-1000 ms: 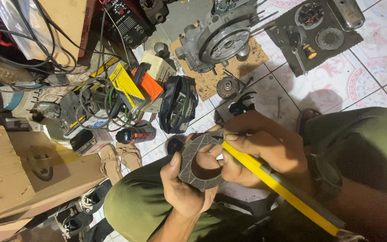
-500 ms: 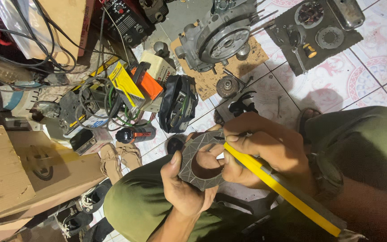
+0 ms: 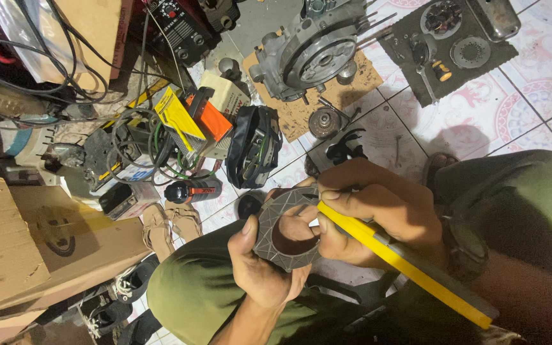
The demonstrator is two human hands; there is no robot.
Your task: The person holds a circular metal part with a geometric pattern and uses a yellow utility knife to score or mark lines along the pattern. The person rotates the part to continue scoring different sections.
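A patterned tile floor [image 3: 531, 96] is crowded with an engine case [image 3: 311, 51] on cardboard, cables and cardboard boxes. Above the person's lap, the left hand [image 3: 257, 268] fingers pinch the grey friction ring [image 3: 276, 227] by its edge; the right hand [image 3: 378, 214] fingers grip a yellow ruler [image 3: 410, 265] laid across the ring

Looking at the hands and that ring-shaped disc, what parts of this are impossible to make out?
Head view only:
- Grey ring disc: its right edge is hidden behind the right hand; its lower rim is covered by the left hand.
- Yellow tool: its tip is hidden under the right hand's fingers, so what it touches is unclear.
- Tool's far end: it nearly runs out at the bottom edge.
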